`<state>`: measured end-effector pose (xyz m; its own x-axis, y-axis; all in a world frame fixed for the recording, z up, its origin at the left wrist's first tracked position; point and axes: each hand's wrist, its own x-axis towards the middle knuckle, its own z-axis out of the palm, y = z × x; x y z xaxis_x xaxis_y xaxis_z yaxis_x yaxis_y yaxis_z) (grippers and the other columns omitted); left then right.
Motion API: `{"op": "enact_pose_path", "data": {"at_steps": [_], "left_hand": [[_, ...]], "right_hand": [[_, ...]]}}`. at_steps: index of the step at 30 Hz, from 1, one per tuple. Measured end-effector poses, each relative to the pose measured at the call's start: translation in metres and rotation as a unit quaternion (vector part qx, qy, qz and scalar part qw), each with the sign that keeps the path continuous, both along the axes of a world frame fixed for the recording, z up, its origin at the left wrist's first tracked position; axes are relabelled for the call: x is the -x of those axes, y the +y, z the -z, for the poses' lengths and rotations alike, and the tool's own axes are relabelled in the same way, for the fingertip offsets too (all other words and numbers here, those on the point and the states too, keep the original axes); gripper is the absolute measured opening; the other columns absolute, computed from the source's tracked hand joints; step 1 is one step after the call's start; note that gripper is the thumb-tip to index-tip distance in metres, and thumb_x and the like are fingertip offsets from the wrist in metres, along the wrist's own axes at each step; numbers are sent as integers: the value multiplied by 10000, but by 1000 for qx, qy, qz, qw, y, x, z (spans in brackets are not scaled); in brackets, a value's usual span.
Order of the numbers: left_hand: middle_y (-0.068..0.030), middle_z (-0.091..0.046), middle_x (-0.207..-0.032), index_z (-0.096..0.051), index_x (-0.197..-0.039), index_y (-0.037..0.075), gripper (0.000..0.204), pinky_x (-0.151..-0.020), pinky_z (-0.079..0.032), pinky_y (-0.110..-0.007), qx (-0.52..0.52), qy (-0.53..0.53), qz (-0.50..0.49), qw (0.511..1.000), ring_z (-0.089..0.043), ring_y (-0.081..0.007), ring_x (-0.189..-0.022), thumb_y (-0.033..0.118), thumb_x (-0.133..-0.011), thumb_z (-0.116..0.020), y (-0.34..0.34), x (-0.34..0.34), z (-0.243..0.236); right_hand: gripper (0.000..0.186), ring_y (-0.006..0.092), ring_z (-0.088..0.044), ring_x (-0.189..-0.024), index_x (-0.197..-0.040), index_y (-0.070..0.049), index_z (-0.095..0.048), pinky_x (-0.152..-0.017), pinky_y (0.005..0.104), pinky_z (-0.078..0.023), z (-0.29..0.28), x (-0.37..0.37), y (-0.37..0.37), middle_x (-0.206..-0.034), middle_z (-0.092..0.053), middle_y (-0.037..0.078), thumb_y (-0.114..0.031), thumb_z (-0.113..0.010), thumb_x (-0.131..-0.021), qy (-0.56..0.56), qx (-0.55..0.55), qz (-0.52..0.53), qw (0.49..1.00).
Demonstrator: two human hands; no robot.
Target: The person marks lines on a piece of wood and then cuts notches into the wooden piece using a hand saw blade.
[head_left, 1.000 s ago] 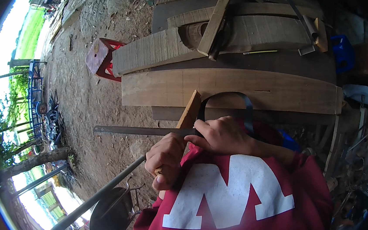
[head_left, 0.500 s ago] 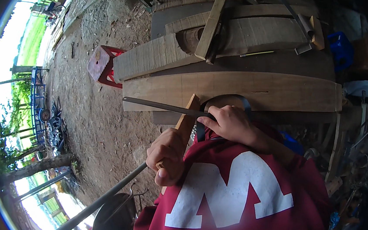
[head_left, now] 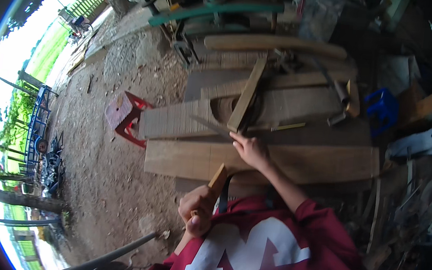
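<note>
My left hand (head_left: 196,210) is closed around a short wooden bar (head_left: 218,178), whose pale slanted end points up and away from me. In my right hand (head_left: 251,151) is a long, dark, narrow file (head_left: 209,125); its blade reaches leftward over the boards, apart from the bar. Beneath the right hand lies a wide smooth plank (head_left: 183,159). Beyond it is a rough, ridged board (head_left: 173,119) with a hollowed, dark-edged notch. A narrow wooden strip (head_left: 248,94) lies slantwise over that notch, its near end close to my right fingertips.
A yellow pencil (head_left: 288,126) lies on the dark bench top (head_left: 324,134). A red stool (head_left: 135,102) with a striped top stands left of the boards, and a blue plastic stool (head_left: 381,111) is at right. A green metal bar (head_left: 237,12) crosses the far side.
The file has come off the wooden bar and moved away from me over the boards with my right hand. My left hand still grips the bar. The view has tilted up.
</note>
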<state>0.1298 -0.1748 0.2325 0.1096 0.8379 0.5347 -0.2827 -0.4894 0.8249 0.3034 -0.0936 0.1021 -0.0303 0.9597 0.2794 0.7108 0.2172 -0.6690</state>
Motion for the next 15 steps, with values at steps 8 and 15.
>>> {"op": "enact_pose_path", "data": {"at_steps": [8, 15], "left_hand": [[-73, -371, -451, -356, -507, 34, 439, -400, -290, -292, -9, 47, 16, 999, -390, -206, -395, 389, -765, -376, 9, -8, -10], [-59, -368, -466, -356, -521, 46, 402, -402, -267, -301, -14, 68, 37, 997, -370, -203, -402, 372, -755, -379, 10, -10, -9]], "right_hand": [[293, 330, -581, -576, -1074, -160, -540, -504, 417, -468, 2, 20, -6, -616, -572, 187, -279, -471, -816, -18, 85, -18, 996], [312, 329, -578, -552, -1110, -159, -515, -469, 420, -458, -4, 32, 4, -584, -562, 179, -286, -444, -834, -59, 126, 52, 989]]}}
